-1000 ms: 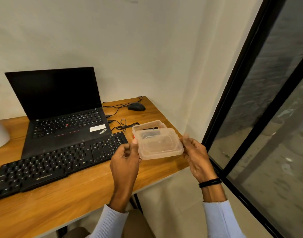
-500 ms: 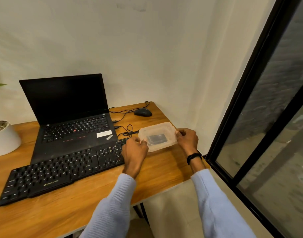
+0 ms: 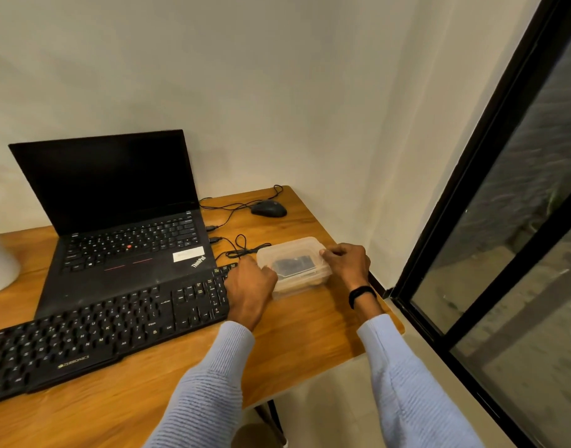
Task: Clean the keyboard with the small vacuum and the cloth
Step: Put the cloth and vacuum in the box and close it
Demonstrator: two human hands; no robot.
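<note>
**A:** On the right side of the desk (image 3: 310, 321), what's in that clear plastic box (image 3: 293, 253)?

**B:** Something dark shows through the plastic, but it's too blurred to name.

**A:** And the hands?

**B:** The left hand (image 3: 250, 284) has its grip curled on the box's left edge. The right hand (image 3: 345, 263) pinches the right edge.

**A:** Where's the keyboard (image 3: 99, 331)?

**B:** It's black with pale lettering and lies slanted in front of the open laptop (image 3: 116, 221). Its right end sits just beside the box.
</note>
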